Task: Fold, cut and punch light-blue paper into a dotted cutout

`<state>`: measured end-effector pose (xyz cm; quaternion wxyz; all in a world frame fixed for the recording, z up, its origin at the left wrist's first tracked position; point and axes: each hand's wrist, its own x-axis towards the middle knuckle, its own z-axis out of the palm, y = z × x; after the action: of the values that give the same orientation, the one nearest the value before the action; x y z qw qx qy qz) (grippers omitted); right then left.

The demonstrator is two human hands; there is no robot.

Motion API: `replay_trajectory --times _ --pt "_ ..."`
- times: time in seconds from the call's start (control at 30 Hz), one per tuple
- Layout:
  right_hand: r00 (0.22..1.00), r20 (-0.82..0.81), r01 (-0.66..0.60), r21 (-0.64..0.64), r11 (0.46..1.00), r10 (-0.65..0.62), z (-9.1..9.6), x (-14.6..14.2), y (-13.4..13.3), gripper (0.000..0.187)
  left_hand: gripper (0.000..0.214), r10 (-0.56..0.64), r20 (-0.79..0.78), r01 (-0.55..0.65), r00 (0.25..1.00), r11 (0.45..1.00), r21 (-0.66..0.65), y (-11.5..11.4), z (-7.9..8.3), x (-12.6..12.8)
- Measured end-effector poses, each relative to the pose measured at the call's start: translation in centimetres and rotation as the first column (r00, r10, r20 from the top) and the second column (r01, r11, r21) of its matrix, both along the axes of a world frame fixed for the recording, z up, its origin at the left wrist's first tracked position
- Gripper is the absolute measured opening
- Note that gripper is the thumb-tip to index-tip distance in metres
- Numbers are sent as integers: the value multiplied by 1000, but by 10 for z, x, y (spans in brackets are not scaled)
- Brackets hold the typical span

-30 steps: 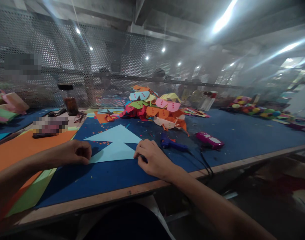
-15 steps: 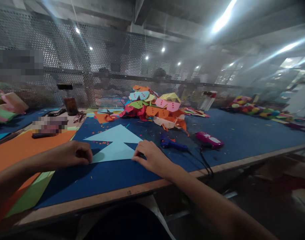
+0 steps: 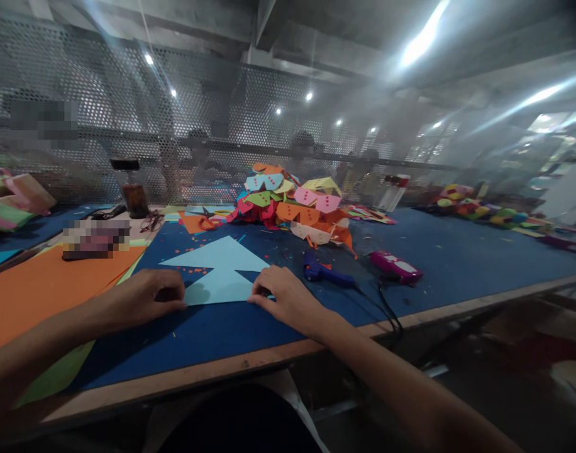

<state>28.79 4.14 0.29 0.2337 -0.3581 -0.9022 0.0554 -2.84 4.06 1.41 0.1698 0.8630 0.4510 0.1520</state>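
A light blue paper cutout (image 3: 222, 286), pointed at the top with a notch on each side, lies on the blue tabletop in front of me. My left hand (image 3: 163, 290) is closed at its lower left corner, thumb and fingers pinching the paper's edge. At the lower right corner, my right hand (image 3: 281, 292) pinches the same sheet between thumb and curled fingers. Tiny red-orange paper bits (image 3: 193, 270) are scattered around the cutout's left notch.
Behind the cutout rises a heap of folded colored paper shapes (image 3: 307, 211). A blue glue gun (image 3: 328, 272) and a magenta device (image 3: 395, 266) lie to the right. Orange sheets (image 3: 38, 286) cover the left side. Scissors (image 3: 207, 221) and a dark-lidded jar (image 3: 134, 195) stand farther back.
My left hand has slid right along the paper's lower edge, now covering its left corner. The right hand and the cutout stay nearly where they were.
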Motion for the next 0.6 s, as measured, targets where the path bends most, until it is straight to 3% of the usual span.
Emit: replay_trajectory --times 0.23,0.6 --pt "999 43 -20 50 999 17 0 0 -1 12 21 -47 -22 47 999 999 14 -5 -3 4" --pt "995 95 -33 119 992 21 -1 0 -2 11 22 -60 -25 63 998 983 173 -10 -12 8"
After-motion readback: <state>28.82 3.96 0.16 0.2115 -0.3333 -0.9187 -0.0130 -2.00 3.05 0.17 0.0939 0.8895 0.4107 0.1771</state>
